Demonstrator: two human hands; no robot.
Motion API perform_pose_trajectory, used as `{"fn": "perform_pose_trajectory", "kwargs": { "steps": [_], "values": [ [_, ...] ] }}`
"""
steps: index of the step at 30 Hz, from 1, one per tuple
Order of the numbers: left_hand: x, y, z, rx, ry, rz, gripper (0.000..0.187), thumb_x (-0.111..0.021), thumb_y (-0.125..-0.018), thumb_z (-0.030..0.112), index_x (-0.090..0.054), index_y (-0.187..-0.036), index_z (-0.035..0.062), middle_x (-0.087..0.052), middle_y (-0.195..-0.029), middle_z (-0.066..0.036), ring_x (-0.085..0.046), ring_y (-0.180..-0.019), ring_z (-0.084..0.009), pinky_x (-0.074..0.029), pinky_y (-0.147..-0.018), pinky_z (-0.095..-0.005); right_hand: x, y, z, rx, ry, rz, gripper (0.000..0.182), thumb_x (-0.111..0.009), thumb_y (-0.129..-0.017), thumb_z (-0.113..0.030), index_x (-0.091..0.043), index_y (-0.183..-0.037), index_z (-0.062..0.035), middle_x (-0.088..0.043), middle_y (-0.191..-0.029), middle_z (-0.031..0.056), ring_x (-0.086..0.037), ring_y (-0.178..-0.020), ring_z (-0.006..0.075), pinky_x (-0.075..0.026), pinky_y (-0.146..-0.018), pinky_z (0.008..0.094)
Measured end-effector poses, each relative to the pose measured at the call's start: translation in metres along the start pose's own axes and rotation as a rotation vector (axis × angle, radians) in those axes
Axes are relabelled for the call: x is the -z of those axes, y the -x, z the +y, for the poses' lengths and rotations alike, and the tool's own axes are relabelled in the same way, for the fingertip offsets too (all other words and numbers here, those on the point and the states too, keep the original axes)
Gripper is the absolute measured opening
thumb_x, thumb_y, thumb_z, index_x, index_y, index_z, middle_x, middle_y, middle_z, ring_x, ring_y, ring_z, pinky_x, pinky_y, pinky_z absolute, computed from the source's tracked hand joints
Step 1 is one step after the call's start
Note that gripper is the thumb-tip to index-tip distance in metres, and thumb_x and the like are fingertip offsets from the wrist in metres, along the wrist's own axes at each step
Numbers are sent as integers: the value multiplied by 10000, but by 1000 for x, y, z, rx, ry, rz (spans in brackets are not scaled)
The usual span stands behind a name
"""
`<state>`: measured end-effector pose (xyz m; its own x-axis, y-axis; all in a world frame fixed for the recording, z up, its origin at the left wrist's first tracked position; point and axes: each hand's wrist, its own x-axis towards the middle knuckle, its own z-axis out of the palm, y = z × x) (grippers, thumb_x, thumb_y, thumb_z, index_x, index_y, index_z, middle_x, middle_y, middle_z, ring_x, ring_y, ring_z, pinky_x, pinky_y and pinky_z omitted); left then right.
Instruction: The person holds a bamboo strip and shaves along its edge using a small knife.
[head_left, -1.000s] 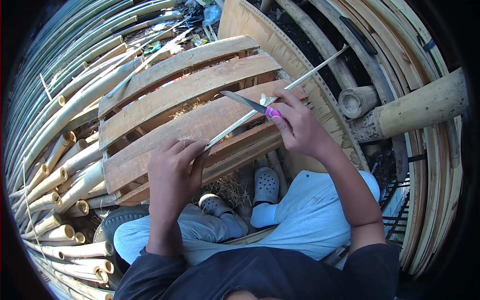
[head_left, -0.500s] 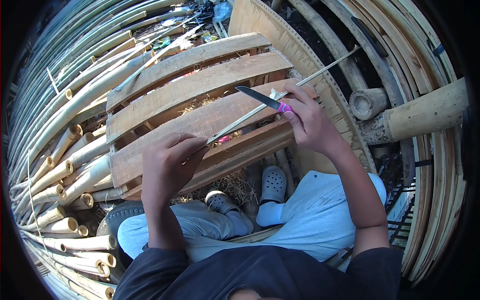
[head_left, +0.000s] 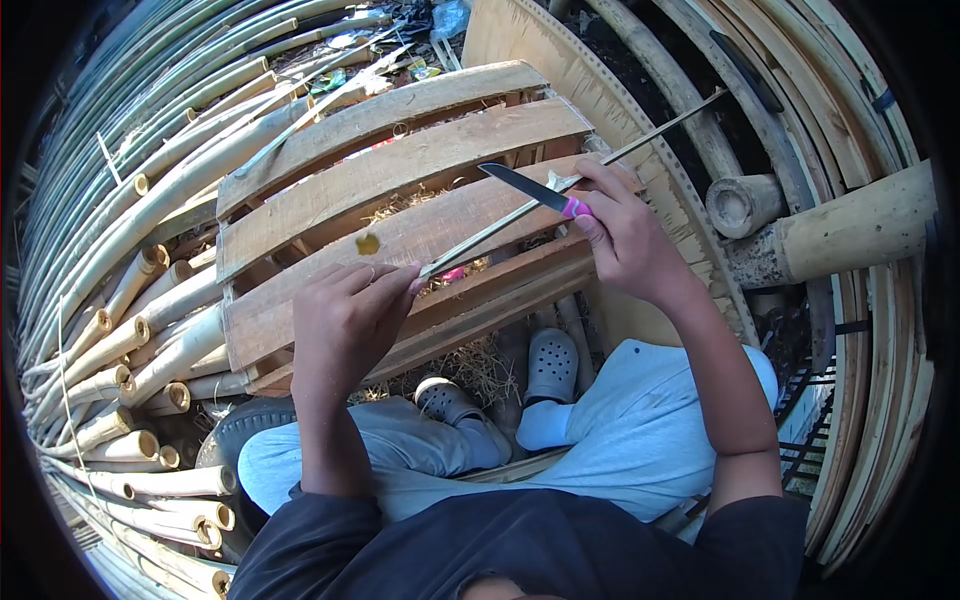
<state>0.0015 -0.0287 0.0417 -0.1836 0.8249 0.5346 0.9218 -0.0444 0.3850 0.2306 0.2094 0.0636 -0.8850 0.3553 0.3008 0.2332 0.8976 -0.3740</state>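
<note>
A long thin bamboo strip (head_left: pixel 488 238) slants over the wooden pallet-like bench (head_left: pixel 480 215), its far end out to the upper right. The fingers of my left hand (head_left: pixel 345 318) are closed on the strip's near end. Further along, my right hand (head_left: pixel 628 232) grips a knife (head_left: pixel 525 187) by its pink handle, dark blade pointing up and left. That hand's fingers also close around the strip, where a pale curl of shaving (head_left: pixel 560 181) sits by the blade. A yellow-brown spot (head_left: pixel 368 244) shows against the front slat.
Many cut bamboo poles (head_left: pixel 150 290) are stacked along the left. At the right, a thick bamboo pole (head_left: pixel 850 235) juts in beside long split slats (head_left: pixel 860 400). A curved wooden panel (head_left: pixel 690 220) stands behind the bench. Shavings (head_left: pixel 465 370) lie near my clogs (head_left: pixel 550 365).
Both hands, the strip and the knife keep nearly the same arrangement, with the view shifted slightly. My left fingers have straightened a little along the strip. The yellow-brown spot has appeared over the slat.
</note>
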Motion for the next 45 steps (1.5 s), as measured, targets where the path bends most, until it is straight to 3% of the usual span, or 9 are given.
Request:
{"fn": "perform_pose_trajectory", "kwargs": {
  "steps": [9, 11, 14, 17, 24, 30, 35, 41, 45],
  "values": [
    [11, -1, -12, 175, 244, -168, 166, -764, -878, 109, -778, -1033, 51, -761, -894, -97, -728, -784, -290, -557, -709, -391, 3, -2, 2, 39, 18, 28, 189, -529, -1026, -101, -620, -994, 62, -558, -1372, 264, -622, -1108, 470, -515, -929, 491],
    [9, -4, -20, 10, 276, -184, 228, -722, -896, 74, -757, -1115, 22, -760, -1060, -149, -723, -1008, -343, -560, -875, -429, 1, -1, 3, 43, 13, 32, 184, -536, -1021, -97, -619, -988, 63, -557, -1371, 262, -622, -1108, 469, -514, -930, 491],
    [-2, -1, -22, 15, 380, -243, 271, -685, -918, 58, -729, -1181, 11, -722, -1206, -190, -652, -1208, -391, -520, -1006, -470, 2, -1, 4, 38, 6, 25, 172, -550, -1011, -90, -618, -984, 65, -555, -1371, 260, -621, -1105, 469, -512, -931, 489],
    [-1, -1, -19, 43, 391, -279, 302, -654, -933, 44, -706, -1229, 14, -701, -1258, -203, -625, -1257, -403, -509, -1042, -468, 3, 0, 5, 30, 16, 16, 159, -560, -998, -80, -619, -987, 67, -548, -1379, 261, -619, -1109, 468, -511, -936, 485],
    [8, 3, -17, 140, 296, -259, 302, -663, -933, 57, -703, -1231, 32, -726, -1196, -171, -659, -1164, -401, -514, -994, -464, 1, -2, 3, -17, -113, -22, 146, -579, -983, -66, -634, -972, 69, -563, -1386, 236, -579, -1237, 450, -475, -1024, 476],
    [11, 0, 15, 61, -15, -161, 273, -702, -894, 67, -729, -1166, 60, -751, -1036, -116, -699, -966, -333, -529, -779, -431, -6, 3, -17, -35, -123, 14, 164, -597, -968, -67, -659, -1063, 50, -533, -1377, 278, -632, -1154, 439, -509, -964, 477],
    [7, 1, 20, 229, 52, -172, 210, -714, -858, 45, -744, -1062, 83, -725, -913, -93, -687, -787, -344, -509, -680, -431, -3, 7, -24, -4, -179, -32, 163, -596, -984, -78, -652, -1047, 62, -539, -1370, 285, -631, -1159, 455, -508, -981, 470],
    [26, 15, -15, 389, 24, -222, 143, -721, -801, 13, -713, -942, 35, -702, -896, -114, -681, -820, -364, -515, -721, -451, 5, 0, 3, 10, -75, 122, 177, -580, -1009, -93, -640, -1027, 71, -525, -1426, 288, -609, -1201, 471, -503, -989, 476],
    [47, 15, -22, 371, -91, -145, 222, -729, -701, -110, -693, -897, -10, -697, -896, -138, -676, -975, -336, -508, -814, -415, -7, -3, 20, 28, 22, 114, 187, -563, -1020, -99, -638, -1015, 72, -555, -1392, 266, -615, -1175, 466, -506, -968, 479]
  ]
}}
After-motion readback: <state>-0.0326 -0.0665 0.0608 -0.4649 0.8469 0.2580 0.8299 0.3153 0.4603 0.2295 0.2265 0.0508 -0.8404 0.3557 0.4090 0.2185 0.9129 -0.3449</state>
